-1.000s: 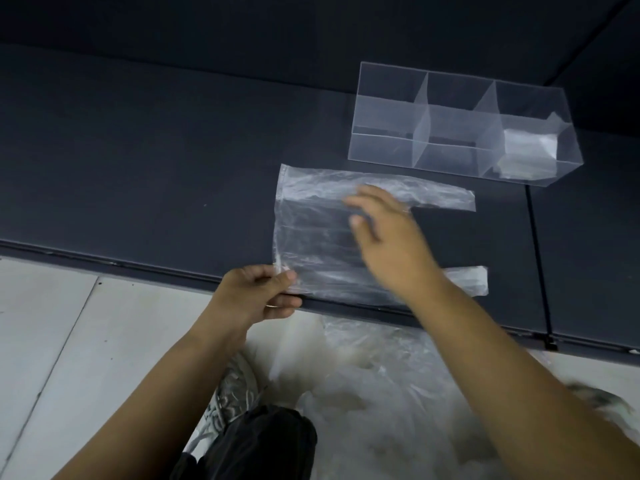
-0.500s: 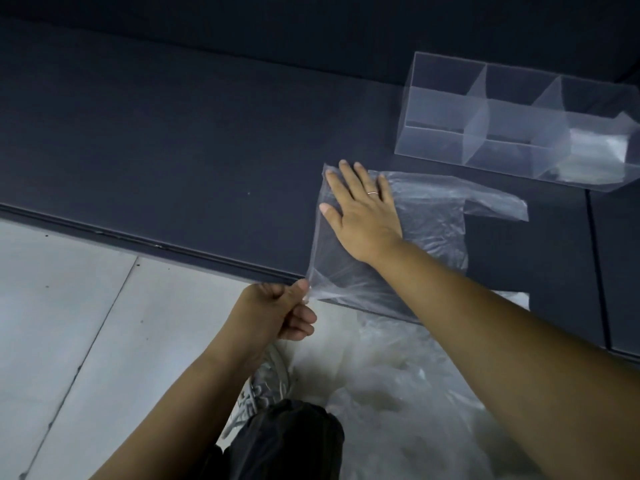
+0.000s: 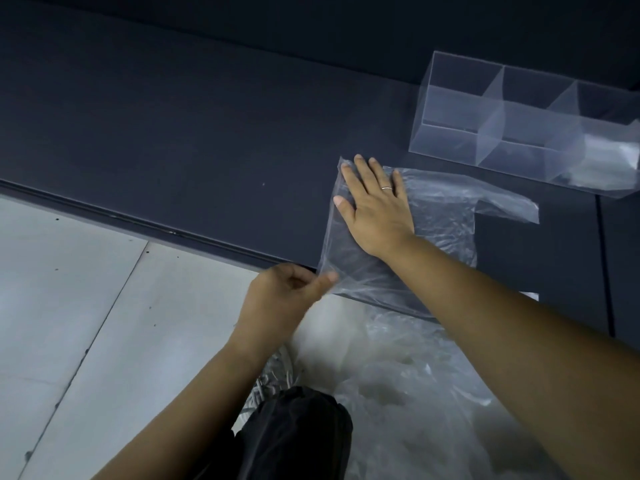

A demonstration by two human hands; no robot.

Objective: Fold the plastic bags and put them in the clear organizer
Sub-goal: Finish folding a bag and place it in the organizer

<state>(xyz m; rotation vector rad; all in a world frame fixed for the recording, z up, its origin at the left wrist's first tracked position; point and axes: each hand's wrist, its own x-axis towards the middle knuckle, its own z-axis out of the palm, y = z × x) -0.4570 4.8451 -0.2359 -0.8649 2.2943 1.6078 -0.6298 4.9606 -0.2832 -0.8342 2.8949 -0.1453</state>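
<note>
Bag point(image 3: 443, 216): flat, near organizer point(image 3: 450, 133).
Right grip point(image 3: 375, 206): open palm pressing bag.
Left grip point(image 3: 287, 296): blurred at bag corner; hold unclear.

A dark matte platform point(image 3: 173, 116) meets a pale tiled floor point(image 3: 69, 306) under dim light.

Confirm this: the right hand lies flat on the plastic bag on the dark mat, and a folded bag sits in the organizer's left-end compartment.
Not quite. In the head view the folded bag sits in the right-end compartment of the organizer, not the left-end one. Otherwise right: the right hand lies flat on the plastic bag on the dark mat.
</note>
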